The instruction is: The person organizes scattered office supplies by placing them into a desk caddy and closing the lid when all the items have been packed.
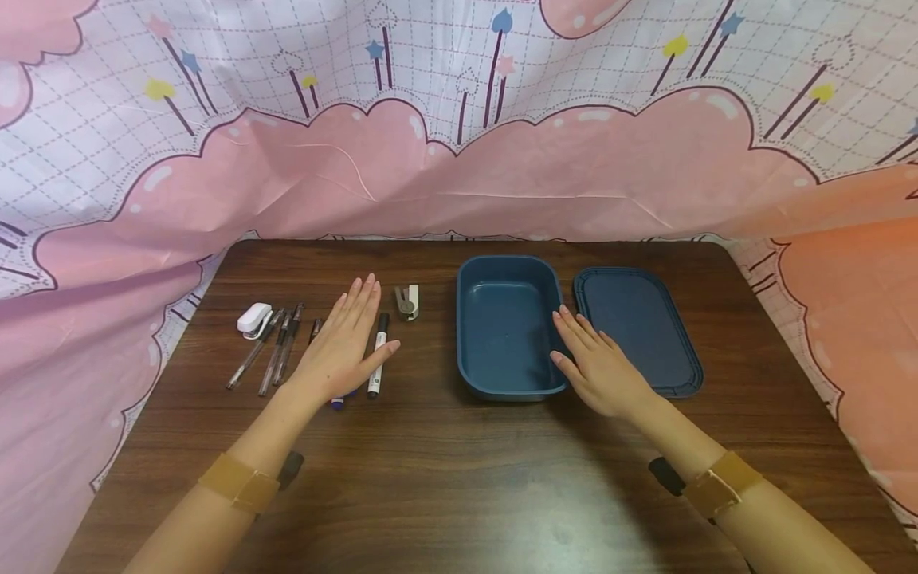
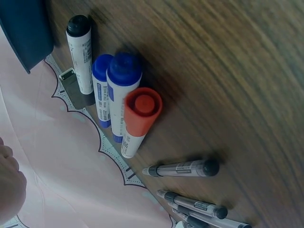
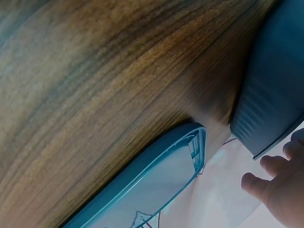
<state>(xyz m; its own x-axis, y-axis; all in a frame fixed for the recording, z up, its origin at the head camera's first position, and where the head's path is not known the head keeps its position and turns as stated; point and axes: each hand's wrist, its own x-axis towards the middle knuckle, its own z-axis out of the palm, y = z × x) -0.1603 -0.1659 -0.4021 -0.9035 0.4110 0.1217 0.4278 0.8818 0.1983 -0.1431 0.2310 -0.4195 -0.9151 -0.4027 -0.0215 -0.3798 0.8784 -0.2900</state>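
Head view | left hand (image 1: 343, 343) flat over markers (image 2: 118, 99), seemingly touching | right hand (image 1: 598, 363) flat beside box (image 1: 505, 327)

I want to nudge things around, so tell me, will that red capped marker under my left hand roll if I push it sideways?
Probably. The red capped marker looks round-barrelled and lies flat on the smooth wooden table, so a sideways push would likely roll it. The blue marker lying right against it may block rolling that way. It looks stiff and light.
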